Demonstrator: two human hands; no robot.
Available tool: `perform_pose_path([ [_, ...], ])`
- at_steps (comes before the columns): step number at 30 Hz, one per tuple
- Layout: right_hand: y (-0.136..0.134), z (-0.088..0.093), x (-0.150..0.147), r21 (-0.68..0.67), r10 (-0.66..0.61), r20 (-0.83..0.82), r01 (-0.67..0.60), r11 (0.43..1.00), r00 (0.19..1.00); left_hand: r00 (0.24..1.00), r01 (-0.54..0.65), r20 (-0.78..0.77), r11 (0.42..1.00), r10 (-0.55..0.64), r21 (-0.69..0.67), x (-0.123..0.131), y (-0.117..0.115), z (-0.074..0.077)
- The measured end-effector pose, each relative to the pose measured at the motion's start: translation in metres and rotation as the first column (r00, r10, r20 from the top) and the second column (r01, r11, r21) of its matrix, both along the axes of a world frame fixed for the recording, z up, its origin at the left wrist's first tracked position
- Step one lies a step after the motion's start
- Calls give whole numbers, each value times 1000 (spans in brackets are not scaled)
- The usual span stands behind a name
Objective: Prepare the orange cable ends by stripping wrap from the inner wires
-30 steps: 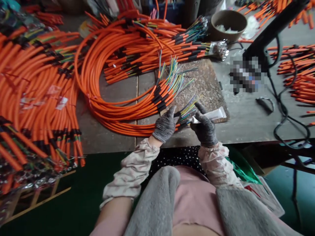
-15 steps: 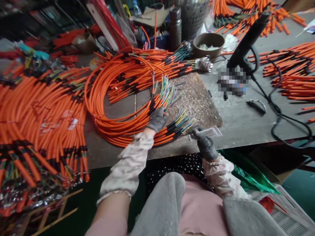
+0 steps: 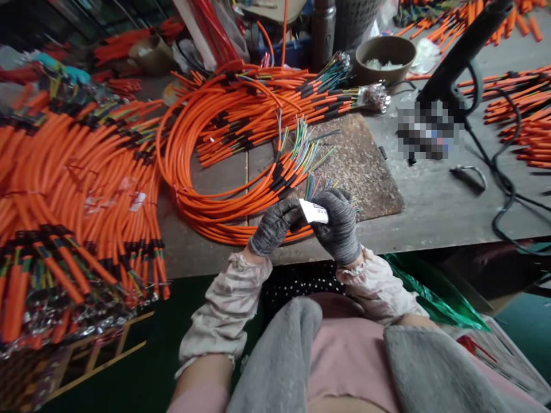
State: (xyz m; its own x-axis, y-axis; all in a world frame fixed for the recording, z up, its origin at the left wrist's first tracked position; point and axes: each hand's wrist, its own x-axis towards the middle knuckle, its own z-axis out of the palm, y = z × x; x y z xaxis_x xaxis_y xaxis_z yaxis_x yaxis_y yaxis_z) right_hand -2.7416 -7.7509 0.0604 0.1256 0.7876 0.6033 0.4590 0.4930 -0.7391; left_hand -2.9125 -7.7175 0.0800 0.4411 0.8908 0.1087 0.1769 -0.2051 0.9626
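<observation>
Both my hands wear grey knit gloves and meet in front of the cable coil. My right hand (image 3: pixel 338 223) is closed around a small white strip with dark print (image 3: pixel 315 211), perhaps a label. At the strip's left edge, the fingertips of my left hand (image 3: pixel 273 226) are pinched together. Just behind them lies a coil of orange cables (image 3: pixel 215 215), its stripped ends fanning into thin coloured wires (image 3: pixel 303 146) with black sleeves. Part of the nearer cable ends is hidden by my hands.
A worn board (image 3: pixel 374 178) covered in scraps lies beyond my hands. To the right are a black heat gun (image 3: pixel 458 63), its looping cord (image 3: pixel 501 166) and a small curved tool (image 3: pixel 470 178). Large orange cable bundles (image 3: pixel 86 189) fill the left. A brown bowl (image 3: pixel 385 60) stands behind.
My left hand has let go of the cables and come to the strip. My right hand has moved left with the strip, and the two hands are now together.
</observation>
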Motion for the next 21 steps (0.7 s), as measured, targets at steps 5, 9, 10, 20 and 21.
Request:
perform_pose_path([
  [5,-3,6,2,-73,-25,-27,23,997,999,988,-122,-47,941,145,317,1,-12,-15],
  [9,-7,8,3,-98,6,-76,-14,995,997,928,-153,-199,811,314,564,2,-25,-24],
  [10,-9,9,2,-97,20,-80,-27,995,997,918,-169,-205,803,339,571,2,-28,-24],
  [20,-26,23,-25,-95,137,-232,-163,982,963,967,-219,150,971,204,92,-34,-44,29],
  [21,-28,25,-28,-91,165,-247,-193,977,955,977,-198,105,974,186,113,-43,-47,39],
])
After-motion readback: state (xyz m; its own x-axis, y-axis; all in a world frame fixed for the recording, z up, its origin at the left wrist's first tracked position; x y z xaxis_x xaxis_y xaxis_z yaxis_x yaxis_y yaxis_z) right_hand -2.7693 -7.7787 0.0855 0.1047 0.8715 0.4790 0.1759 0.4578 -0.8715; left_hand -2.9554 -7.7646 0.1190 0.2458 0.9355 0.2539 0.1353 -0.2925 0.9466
